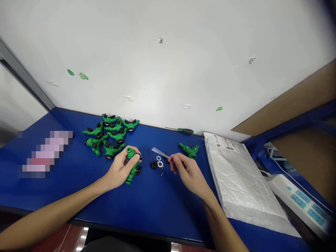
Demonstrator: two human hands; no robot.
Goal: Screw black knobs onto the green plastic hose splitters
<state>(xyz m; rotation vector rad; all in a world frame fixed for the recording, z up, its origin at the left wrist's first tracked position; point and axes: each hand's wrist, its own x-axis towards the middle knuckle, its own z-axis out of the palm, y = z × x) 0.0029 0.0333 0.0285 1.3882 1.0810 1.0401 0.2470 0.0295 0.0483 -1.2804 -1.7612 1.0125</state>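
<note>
My left hand [118, 170] is closed around a green Y-shaped hose splitter [129, 177] with black valve levers, held over the blue table. Between the thumb and fingers of my right hand [186, 170] is a thin, whitish flat strip [158, 152], its wide end pointing left toward the splitter. Below the strip lie a black ring cap [153, 165], two white washers [160, 164] and small screws [162, 174]. A dark piece beside my right fingertips is partly hidden. Past that hand rests another green splitter body [189, 150], without visible black levers.
Several green splitters with black levers [116, 134] are grouped at the back left of the blue table [147, 206]. A green-handled screwdriver [186, 131] lies by the wall. On the right are a silvery padded bag [236, 178] and a power strip [299, 201]. A blurred-out patch [47, 154] covers something left.
</note>
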